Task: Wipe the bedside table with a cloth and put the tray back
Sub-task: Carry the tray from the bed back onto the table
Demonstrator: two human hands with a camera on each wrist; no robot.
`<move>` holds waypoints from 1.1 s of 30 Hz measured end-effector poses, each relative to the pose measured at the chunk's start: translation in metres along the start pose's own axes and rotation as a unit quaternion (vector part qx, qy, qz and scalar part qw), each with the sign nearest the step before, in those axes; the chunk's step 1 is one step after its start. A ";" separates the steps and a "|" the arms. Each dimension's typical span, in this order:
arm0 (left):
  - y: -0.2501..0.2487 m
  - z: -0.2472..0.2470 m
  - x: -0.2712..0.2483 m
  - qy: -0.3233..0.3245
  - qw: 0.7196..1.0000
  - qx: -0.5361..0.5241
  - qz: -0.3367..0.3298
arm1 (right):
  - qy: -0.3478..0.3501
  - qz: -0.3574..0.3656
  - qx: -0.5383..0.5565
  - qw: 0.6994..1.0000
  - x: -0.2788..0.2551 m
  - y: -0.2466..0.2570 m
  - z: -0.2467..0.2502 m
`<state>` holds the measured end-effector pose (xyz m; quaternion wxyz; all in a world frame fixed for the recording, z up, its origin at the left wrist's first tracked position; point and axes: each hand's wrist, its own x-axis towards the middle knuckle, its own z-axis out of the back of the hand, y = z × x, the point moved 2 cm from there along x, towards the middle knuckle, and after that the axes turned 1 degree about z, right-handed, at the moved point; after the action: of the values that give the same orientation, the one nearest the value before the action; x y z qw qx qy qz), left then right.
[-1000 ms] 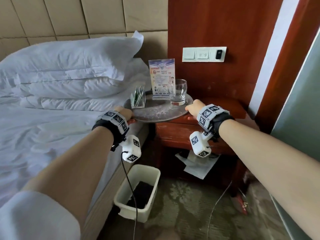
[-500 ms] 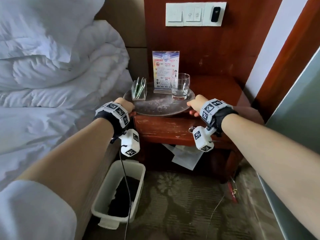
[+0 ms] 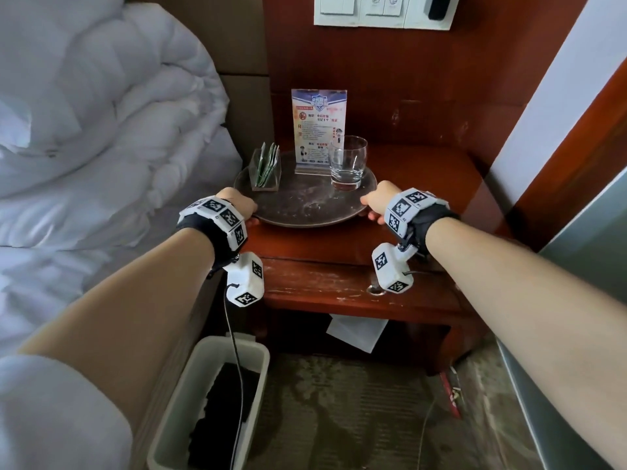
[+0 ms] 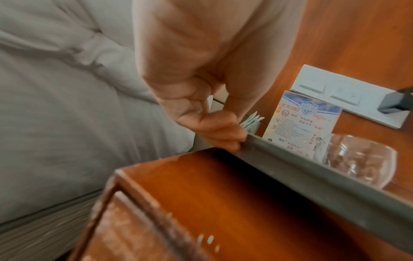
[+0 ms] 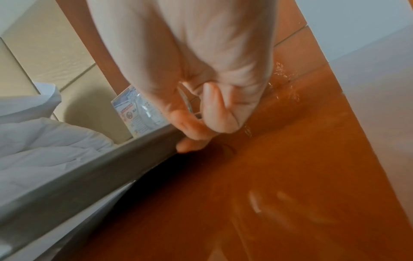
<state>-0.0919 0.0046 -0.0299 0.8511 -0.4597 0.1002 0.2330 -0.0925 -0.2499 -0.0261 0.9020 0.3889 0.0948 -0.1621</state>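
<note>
Fingers [image 4: 223,136] of both hands clamp tray [image 3: 305,212] rim; glass [image 3: 347,164], sign, sachet holder inside.

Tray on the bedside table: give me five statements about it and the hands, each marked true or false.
1. Both hands grip the tray by its rim: the left hand on one side, the right hand on the other. True.
2. The glass lies tipped over. False: it stands upright.
3. A printed card stands on the tray. True.
4. The tray is over the bed. False: it is over the bedside table.
5. A cloth lies on the tray. False: none there.
</note>
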 end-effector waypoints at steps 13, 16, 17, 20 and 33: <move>-0.044 -0.007 0.055 0.025 1.000 0.013 0.008 | -0.009 -0.028 -0.044 0.999 0.082 0.030 -0.002; -0.046 -0.008 0.064 0.027 0.999 -0.001 0.024 | -0.007 -0.026 -0.055 0.998 0.091 0.030 0.000; -0.047 -0.010 0.067 0.022 1.000 0.007 0.019 | -0.008 -0.027 -0.060 0.998 0.094 0.030 0.000; -0.044 -0.013 0.078 0.008 1.000 0.030 -0.003 | -0.015 -0.027 -0.068 0.997 0.099 0.027 0.000; -0.054 -0.018 0.044 -0.035 0.994 0.099 -0.044 | 0.005 0.035 0.020 0.999 0.054 0.006 0.034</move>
<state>-0.0261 -0.0218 -0.0169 0.9048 -0.3686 0.0731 0.2005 -0.0385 -0.2831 -0.0150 0.8986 0.4110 0.0822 -0.1301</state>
